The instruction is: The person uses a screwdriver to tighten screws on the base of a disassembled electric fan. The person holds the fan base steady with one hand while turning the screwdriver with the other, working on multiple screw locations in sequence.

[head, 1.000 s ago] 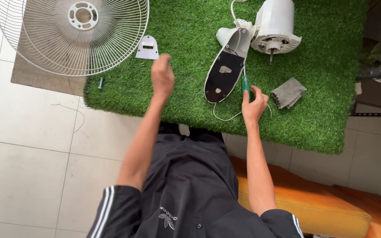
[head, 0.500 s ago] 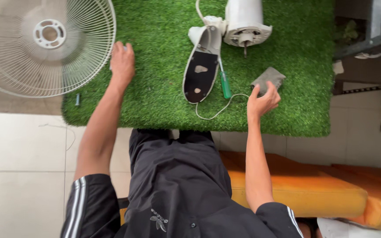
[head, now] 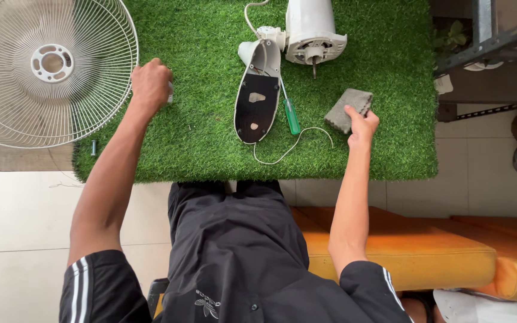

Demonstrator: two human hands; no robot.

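Note:
My left hand (head: 151,84) is closed over a small white plastic piece (head: 170,91) on the green turf mat (head: 198,137), right beside the rim of the white wire fan grille (head: 49,66). My right hand (head: 363,124) pinches the near edge of a folded grey cloth (head: 347,107) on the mat. Between my hands lies a black and white fan neck cover (head: 257,98) joined to the white fan motor (head: 313,30). A green-handled screwdriver (head: 292,113) lies beside the cover, untouched. A thin white wire (head: 297,143) loops in front of it.
The mat lies on a pale tiled floor (head: 19,209). An orange cushion (head: 426,251) is under my right side. A small dark screw or bit (head: 93,147) lies at the mat's left edge. Metal frame bars (head: 486,36) and a potted plant stand at the right.
My right hand has left the green screwdriver and moved right onto the grey cloth. My left hand has shifted left and closed over the small white piece by the grille.

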